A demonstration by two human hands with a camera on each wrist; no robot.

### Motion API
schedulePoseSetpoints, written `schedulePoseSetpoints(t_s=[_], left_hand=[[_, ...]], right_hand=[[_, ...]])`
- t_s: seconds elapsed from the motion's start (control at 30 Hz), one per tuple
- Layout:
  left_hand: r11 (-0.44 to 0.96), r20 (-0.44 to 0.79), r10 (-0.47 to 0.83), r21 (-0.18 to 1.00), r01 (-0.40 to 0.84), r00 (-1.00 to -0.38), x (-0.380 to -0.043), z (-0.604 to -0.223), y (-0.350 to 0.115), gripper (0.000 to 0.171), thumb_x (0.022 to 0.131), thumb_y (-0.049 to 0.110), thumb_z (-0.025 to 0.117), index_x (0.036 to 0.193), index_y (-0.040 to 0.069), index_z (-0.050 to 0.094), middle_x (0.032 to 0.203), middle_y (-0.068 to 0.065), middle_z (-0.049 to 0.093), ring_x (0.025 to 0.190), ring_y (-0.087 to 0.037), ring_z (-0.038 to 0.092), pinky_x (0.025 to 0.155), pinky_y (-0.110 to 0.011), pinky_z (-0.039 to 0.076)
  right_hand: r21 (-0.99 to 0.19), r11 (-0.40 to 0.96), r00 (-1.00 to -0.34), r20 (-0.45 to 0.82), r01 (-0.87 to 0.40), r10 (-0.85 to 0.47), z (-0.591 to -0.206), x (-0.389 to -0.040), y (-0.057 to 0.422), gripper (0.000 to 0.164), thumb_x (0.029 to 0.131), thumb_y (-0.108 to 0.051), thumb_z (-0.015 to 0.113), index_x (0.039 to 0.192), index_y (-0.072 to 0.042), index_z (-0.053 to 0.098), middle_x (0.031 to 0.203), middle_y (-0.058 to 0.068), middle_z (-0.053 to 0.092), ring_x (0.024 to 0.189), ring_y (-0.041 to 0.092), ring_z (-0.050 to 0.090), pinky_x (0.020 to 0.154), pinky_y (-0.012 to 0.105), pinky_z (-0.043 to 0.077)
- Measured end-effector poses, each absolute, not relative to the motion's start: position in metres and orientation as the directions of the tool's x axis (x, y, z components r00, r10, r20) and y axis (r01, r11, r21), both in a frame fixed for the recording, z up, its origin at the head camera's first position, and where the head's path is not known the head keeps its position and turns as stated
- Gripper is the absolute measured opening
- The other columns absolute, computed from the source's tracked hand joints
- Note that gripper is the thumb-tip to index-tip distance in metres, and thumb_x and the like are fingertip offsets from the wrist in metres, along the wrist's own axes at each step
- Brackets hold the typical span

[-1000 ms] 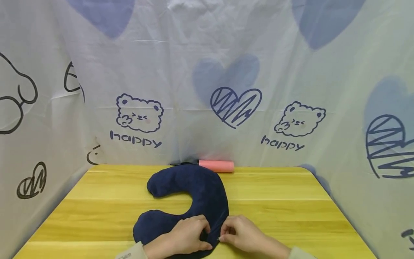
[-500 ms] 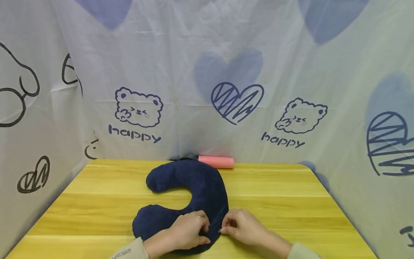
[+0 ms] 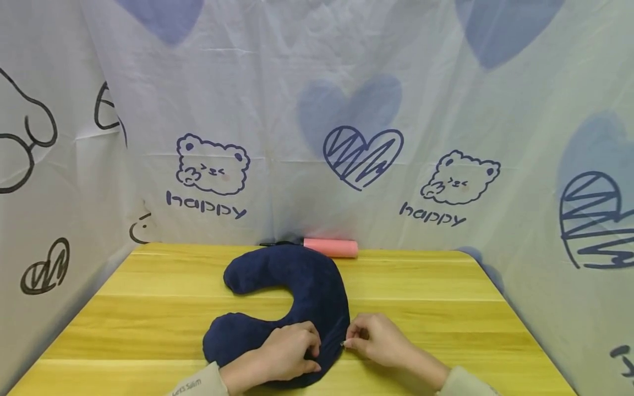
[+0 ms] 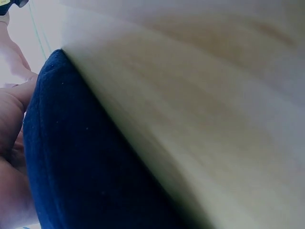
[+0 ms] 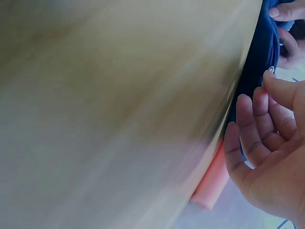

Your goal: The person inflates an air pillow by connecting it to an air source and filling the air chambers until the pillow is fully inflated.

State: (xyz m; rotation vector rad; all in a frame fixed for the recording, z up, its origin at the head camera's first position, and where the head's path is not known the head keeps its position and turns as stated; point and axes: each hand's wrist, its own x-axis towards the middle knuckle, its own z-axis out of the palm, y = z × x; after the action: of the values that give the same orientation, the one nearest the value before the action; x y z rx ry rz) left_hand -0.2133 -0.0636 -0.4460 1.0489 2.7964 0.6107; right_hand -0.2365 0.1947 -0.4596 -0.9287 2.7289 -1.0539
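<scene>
A navy U-shaped neck pillow point(image 3: 322, 291) lies on the table, its opening facing left in the head view. My left hand point(image 3: 289, 352) rests over its near arm, thumb and fingers gripping the fabric close to the outer seam. At the pillow's outer right edge, my right hand point(image 3: 378, 338) pinches a small metal zipper pull point(image 3: 343, 344) between thumb and index finger. That zipper pull point(image 5: 271, 69) also shows at the right thumb tip in the right wrist view, where the other fingers are loosely bent. The left wrist view shows the pillow's side point(image 4: 95, 157) and part of a hand.
A pink cylinder with a black end point(image 3: 331, 247) lies at the table's back edge, just behind the pillow. The wood-grain table point(image 3: 446, 308) is bordered by white printed cloth point(image 3: 277, 110) at the back and on both sides.
My right hand has moved away from me along the pillow's outer edge with the zipper pull. The left hand keeps its place on the pillow. The head view has tilted slightly.
</scene>
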Motion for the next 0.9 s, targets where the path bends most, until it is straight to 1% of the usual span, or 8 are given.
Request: schedulePoseSetpoints(t_s=[0.23, 0.5, 0.7, 0.77, 0.9], left_hand=[[0.68, 0.04, 0.651, 0.413, 0.606, -0.758, -0.212, -0.447, -0.064, 0.024, 0.082, 0.031, 0.09, 0.076, 0.028, 0.066, 0.101, 0.016, 0.061, 0.078, -0.002, 0.057, 0.06, -0.025, 0.046], [0.671, 0.055, 0.657, 0.413, 0.616, -0.752, -0.213, -0.447, -0.065, 0.024, 0.082, 0.031, 0.089, 0.076, 0.029, 0.066, 0.1, 0.016, 0.06, 0.075, -0.001, 0.053, 0.059, -0.024, 0.044], [0.684, 0.031, 0.657, 0.396, 0.612, -0.754, -0.214, -0.447, -0.064, 0.022, 0.084, 0.033, 0.088, 0.087, 0.029, 0.067, 0.094, 0.015, 0.058, 0.072, -0.002, 0.05, 0.059, -0.025, 0.044], [0.688, 0.03, 0.655, 0.388, 0.613, -0.755, -0.215, -0.447, -0.064, 0.024, 0.084, 0.034, 0.088, 0.092, 0.029, 0.066, 0.091, 0.015, 0.056, 0.071, -0.002, 0.049, 0.058, -0.026, 0.044], [0.683, 0.037, 0.657, 0.394, 0.615, -0.753, -0.215, -0.449, -0.065, 0.031, 0.084, 0.034, 0.088, 0.104, 0.028, 0.065, 0.094, 0.014, 0.058, 0.074, -0.001, 0.052, 0.06, -0.026, 0.046]], right_hand=[[-0.632, 0.593, -0.817, 0.114, -0.498, -0.565, -0.458, -0.238, 0.196, 0.013, 0.093, -0.022, 0.08, 0.083, -0.023, 0.071, 0.078, -0.016, 0.061, 0.068, -0.001, 0.054, 0.063, 0.022, 0.047], [-0.6, 0.595, -0.816, 0.182, -0.534, -0.549, -0.46, -0.242, 0.201, 0.012, 0.091, -0.014, 0.08, 0.082, -0.019, 0.072, 0.076, -0.016, 0.062, 0.068, -0.003, 0.054, 0.064, 0.022, 0.047], [-0.599, 0.594, -0.814, 0.181, -0.537, -0.552, -0.459, -0.246, 0.204, 0.011, 0.091, -0.015, 0.08, 0.083, -0.019, 0.073, 0.077, -0.016, 0.063, 0.068, -0.002, 0.054, 0.064, 0.022, 0.047], [-0.602, 0.593, -0.815, 0.181, -0.535, -0.551, -0.459, -0.248, 0.205, 0.011, 0.091, -0.014, 0.08, 0.083, -0.019, 0.073, 0.078, -0.015, 0.063, 0.069, -0.002, 0.054, 0.063, 0.023, 0.047], [-0.603, 0.596, -0.817, 0.177, -0.531, -0.548, -0.458, -0.25, 0.207, 0.012, 0.091, -0.014, 0.08, 0.083, -0.02, 0.073, 0.079, -0.015, 0.064, 0.069, -0.001, 0.054, 0.064, 0.023, 0.047]])
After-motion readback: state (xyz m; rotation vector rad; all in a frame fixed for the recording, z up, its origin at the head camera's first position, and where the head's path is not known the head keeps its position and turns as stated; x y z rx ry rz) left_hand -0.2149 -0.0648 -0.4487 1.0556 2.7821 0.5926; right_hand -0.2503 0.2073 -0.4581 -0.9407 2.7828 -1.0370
